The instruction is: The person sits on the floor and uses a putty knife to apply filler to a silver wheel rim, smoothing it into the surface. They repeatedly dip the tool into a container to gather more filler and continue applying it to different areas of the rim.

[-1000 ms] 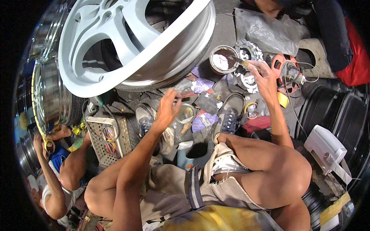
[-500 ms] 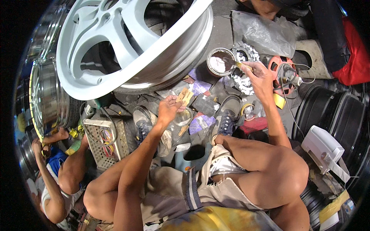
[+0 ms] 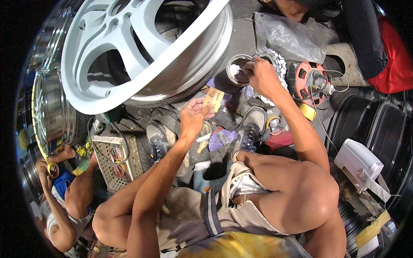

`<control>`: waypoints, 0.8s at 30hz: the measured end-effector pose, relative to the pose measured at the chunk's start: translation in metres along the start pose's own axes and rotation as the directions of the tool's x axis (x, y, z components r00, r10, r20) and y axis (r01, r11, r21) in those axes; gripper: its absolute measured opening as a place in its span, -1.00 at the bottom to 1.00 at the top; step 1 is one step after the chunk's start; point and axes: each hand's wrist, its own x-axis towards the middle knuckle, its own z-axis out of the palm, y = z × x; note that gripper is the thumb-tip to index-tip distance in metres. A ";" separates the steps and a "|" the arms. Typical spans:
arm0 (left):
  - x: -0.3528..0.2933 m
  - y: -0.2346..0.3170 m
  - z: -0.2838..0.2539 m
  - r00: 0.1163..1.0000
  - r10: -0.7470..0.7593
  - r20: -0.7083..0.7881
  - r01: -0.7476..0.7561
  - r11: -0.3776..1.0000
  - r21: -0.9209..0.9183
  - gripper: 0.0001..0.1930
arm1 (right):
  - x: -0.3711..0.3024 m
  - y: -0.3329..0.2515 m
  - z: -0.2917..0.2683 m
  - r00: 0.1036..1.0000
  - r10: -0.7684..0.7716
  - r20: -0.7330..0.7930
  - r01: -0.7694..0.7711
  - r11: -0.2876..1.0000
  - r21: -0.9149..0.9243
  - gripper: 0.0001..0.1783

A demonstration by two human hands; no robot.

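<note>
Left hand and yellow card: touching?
Touching. The head view shows the left hand pinching the yellow card near its lower end, thumb over it.

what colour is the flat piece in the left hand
The flat piece is yellow with darker markings; it shows best in the head view.

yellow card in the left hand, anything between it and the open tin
Nothing visible stands between the yellow card and the open tin; the right hand covers part of the tin's right rim.
</note>
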 end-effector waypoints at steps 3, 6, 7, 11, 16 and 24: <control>0.000 0.004 0.004 1.000 -0.014 0.001 0.014 1.000 -0.014 -0.75 | 0.000 0.004 -0.029 0.984 0.162 0.073 -0.171 0.976 0.133 -0.77; 0.004 0.008 0.014 0.998 -0.035 -0.044 0.031 0.997 -0.077 -0.71 | -0.014 0.030 -0.040 0.922 0.369 0.112 -0.385 0.863 0.327 -0.71; 0.005 0.008 0.018 0.998 -0.033 -0.046 0.029 0.994 -0.102 -0.70 | -0.021 0.042 -0.041 0.918 0.386 0.091 -0.386 0.818 0.427 -0.70; 0.010 0.009 0.030 0.999 -0.020 -0.047 0.010 0.982 -0.191 -0.64 | -0.035 0.037 -0.059 0.870 0.449 0.202 -0.457 0.581 0.674 -0.69; 0.013 0.020 0.049 0.998 -0.026 -0.065 0.013 0.980 -0.197 -0.62 | -0.050 0.036 -0.061 0.895 0.369 0.253 -0.396 0.393 0.830 -0.77; 0.009 0.035 0.056 0.999 -0.026 0.037 0.034 0.976 -0.216 -0.63 | -0.053 0.019 -0.050 0.903 0.310 0.299 -0.423 0.507 0.751 -0.75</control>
